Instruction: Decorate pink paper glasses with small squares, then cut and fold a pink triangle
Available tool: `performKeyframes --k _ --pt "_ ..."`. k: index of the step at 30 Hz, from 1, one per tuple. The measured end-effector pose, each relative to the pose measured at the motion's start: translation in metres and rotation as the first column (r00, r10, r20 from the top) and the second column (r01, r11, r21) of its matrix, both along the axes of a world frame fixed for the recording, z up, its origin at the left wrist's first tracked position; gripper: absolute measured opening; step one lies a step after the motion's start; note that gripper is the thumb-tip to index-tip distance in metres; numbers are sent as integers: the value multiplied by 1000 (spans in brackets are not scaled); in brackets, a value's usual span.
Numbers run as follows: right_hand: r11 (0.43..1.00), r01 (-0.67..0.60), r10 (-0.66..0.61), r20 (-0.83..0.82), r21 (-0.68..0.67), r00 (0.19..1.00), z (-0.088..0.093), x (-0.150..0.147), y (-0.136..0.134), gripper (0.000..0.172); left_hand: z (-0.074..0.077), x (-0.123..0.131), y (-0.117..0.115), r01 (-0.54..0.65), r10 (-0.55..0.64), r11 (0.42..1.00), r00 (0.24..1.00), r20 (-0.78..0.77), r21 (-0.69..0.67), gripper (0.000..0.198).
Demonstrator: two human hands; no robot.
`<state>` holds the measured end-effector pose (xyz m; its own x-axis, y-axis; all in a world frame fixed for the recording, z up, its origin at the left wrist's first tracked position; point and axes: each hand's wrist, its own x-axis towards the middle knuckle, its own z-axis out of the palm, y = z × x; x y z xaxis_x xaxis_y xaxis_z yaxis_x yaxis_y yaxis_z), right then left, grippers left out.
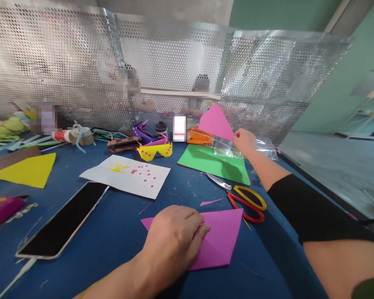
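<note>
Near the front of the blue table, my left hand (pixel 177 238) rests on a magenta sheet (pixel 222 238), its fingers bent together over the sheet's left part. My right hand (pixel 245 141) is farther back on the right, pinching the lower right corner of a pink sheet (pixel 216 121) that stands tilted up. Below that hand lie a clear plastic bag (pixel 226 148) and a green sheet (pixel 216 162). Scissors (pixel 229 187) with one yellow and one red handle lie between the two hands, their blades pointing to the back left.
A black-screened phone (pixel 65 220) with a cable lies left. White paper (pixel 127 176) bears small pink and yellow bits. Yellow (pixel 155 151) and purple (pixel 143 133) cut-out glasses stand behind it. A yellow sheet (pixel 29 170) is far left. A perforated silver screen (pixel 174 54) borders the back.
</note>
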<state>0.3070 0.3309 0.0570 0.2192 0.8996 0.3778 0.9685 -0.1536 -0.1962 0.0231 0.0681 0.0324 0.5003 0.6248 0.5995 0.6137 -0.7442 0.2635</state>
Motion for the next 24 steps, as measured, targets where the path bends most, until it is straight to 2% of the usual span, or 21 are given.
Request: performKeyframes --k 5,12,19,24 --pt "999 28 -29 38 19 999 3 1 26 34 -1 1 1 7 -7 1000 1000 -1 0 22" --pt "999 41 -42 54 15 998 2 -15 53 35 -5 -2 3 -8 8 999 1000 11 32 22" --pt "1000 0 -2 74 23 997 -8 -7 44 35 -1 -2 1 1 -1 1000 1000 13 14 21" --pt "999 -19 19 0 28 1000 -8 8 33 34 -1 -2 -2 -2 2 1000 1000 15 14 22"
